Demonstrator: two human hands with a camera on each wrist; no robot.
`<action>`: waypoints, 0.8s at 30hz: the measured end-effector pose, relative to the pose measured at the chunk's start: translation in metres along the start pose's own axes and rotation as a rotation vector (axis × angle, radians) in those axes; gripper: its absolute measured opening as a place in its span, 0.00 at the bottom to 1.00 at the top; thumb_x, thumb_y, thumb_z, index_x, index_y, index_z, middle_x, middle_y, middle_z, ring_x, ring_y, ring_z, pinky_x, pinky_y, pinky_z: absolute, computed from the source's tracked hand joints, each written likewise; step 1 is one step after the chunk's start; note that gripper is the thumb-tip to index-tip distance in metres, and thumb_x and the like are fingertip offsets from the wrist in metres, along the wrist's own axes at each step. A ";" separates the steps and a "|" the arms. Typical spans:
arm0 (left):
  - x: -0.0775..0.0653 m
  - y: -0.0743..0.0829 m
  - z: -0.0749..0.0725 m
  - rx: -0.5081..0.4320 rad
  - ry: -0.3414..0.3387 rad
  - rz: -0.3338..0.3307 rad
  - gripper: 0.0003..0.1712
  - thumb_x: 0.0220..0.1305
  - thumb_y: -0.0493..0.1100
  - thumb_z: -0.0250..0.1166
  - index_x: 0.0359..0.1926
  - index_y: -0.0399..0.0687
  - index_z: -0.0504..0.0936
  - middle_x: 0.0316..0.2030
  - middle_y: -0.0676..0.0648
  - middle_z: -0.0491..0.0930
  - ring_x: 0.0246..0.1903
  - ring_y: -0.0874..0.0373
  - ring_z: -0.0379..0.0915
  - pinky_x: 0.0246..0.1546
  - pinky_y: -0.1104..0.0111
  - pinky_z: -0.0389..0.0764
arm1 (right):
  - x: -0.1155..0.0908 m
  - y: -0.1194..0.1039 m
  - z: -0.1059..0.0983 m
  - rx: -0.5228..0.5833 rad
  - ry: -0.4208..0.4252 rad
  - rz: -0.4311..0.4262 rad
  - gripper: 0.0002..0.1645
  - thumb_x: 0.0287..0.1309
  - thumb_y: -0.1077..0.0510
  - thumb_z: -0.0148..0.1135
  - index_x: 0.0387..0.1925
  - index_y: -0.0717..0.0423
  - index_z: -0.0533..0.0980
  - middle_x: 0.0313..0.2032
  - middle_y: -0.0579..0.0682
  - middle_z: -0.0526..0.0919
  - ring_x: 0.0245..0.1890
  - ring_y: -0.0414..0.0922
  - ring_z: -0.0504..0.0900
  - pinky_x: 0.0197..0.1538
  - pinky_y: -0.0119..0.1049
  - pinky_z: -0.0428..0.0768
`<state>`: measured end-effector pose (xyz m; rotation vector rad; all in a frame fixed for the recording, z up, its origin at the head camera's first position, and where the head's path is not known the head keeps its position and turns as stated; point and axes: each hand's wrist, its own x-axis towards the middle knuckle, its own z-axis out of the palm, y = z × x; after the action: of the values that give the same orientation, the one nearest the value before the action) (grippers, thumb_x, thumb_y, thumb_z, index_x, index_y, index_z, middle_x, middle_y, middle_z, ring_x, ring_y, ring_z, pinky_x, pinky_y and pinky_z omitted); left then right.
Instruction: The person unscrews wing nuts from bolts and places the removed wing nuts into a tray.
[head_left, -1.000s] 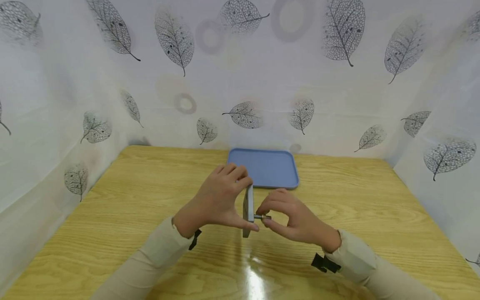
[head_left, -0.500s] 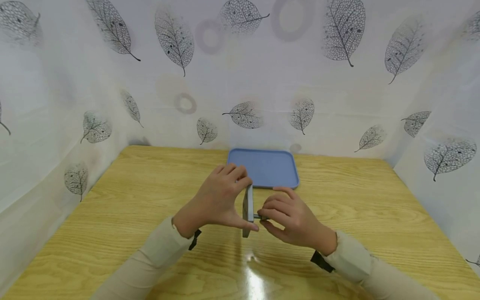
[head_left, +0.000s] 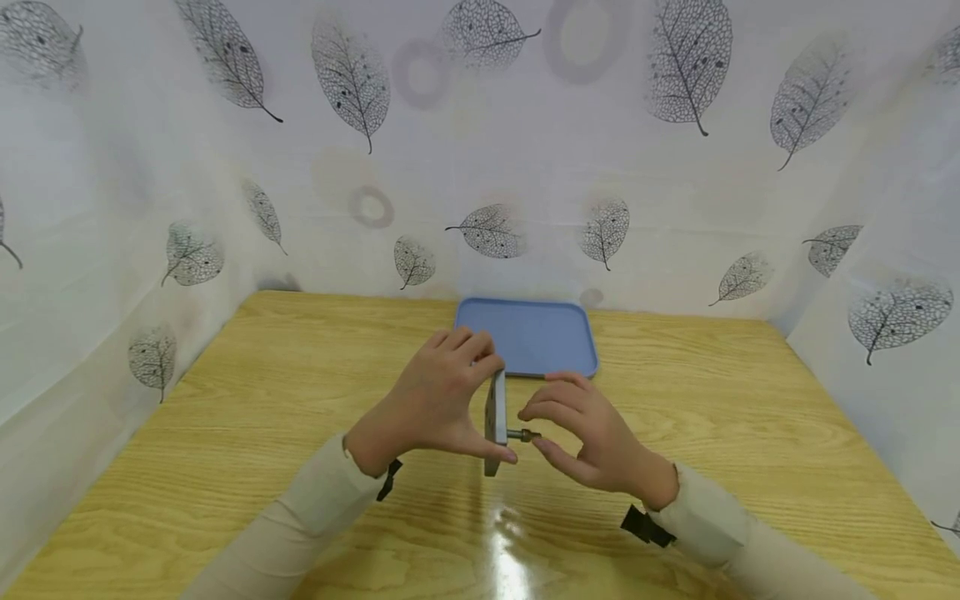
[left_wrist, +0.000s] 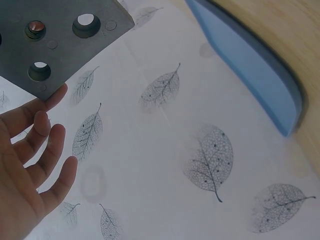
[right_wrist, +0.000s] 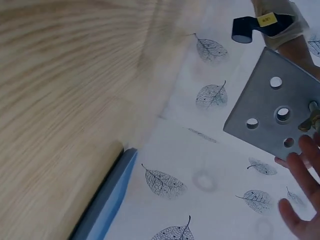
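Over the middle of the worktop (head_left: 225,433), nearer to you than the far edge, your left hand (head_left: 442,396) holds up a grey metal plate (head_left: 497,412). Your fingers are clamped on it, curled at its upper edge with the thumb at its lower end, a hold that probably keeps both broad faces within reach. You have the plate upright and nearly edge-on to the head view, perhaps so that the bolt (head_left: 519,434) lies level, pointing towards your right hand (head_left: 592,433).

That bolt stands out from the plate's right face, low down, apparently borne by one of the holes (the left wrist view shows a coppery end in a threaded hole, likely the same piece). Your right fingers are apart, arched above the bolt, the thumb at its outer end; whether the thumb touches it, you cannot tell. Such a loose spread seems to leave the shank room to turn.

Along the worktop's far edge, about midway between its corners, sits a blue tray (head_left: 525,333), well beyond your working space and just before the leaf-printed curtain (head_left: 330,283).
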<state>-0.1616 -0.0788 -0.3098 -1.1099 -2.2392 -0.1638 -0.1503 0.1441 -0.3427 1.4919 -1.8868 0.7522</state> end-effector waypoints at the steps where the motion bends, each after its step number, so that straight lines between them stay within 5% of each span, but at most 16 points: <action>1: 0.000 0.000 0.000 -0.002 -0.001 -0.001 0.48 0.23 0.86 0.60 0.32 0.52 0.77 0.31 0.53 0.66 0.30 0.59 0.59 0.34 0.67 0.63 | 0.000 0.000 -0.001 0.069 -0.031 0.061 0.16 0.70 0.53 0.44 0.40 0.55 0.78 0.36 0.48 0.81 0.39 0.42 0.78 0.51 0.45 0.71; 5: 0.000 0.000 0.000 -0.013 -0.001 -0.005 0.47 0.23 0.86 0.60 0.32 0.52 0.76 0.31 0.53 0.65 0.30 0.59 0.59 0.34 0.67 0.63 | -0.003 0.000 -0.006 0.261 -0.157 0.268 0.12 0.68 0.60 0.46 0.44 0.50 0.77 0.40 0.46 0.82 0.42 0.39 0.78 0.49 0.36 0.73; 8: 0.000 0.000 0.000 -0.018 0.003 -0.003 0.47 0.23 0.86 0.60 0.31 0.51 0.76 0.31 0.53 0.65 0.30 0.59 0.58 0.34 0.67 0.62 | -0.004 0.000 -0.007 0.322 -0.203 0.314 0.13 0.65 0.66 0.50 0.45 0.51 0.76 0.41 0.47 0.82 0.41 0.39 0.79 0.46 0.35 0.76; 24: 0.000 0.000 0.000 -0.003 0.003 0.003 0.47 0.23 0.86 0.60 0.32 0.51 0.77 0.30 0.53 0.65 0.30 0.59 0.59 0.35 0.67 0.63 | -0.002 -0.001 -0.004 0.229 -0.183 0.233 0.09 0.59 0.61 0.60 0.42 0.50 0.78 0.37 0.43 0.82 0.38 0.36 0.78 0.47 0.35 0.75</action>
<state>-0.1619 -0.0789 -0.3098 -1.1137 -2.2353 -0.1672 -0.1488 0.1483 -0.3419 1.5378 -2.2004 0.9961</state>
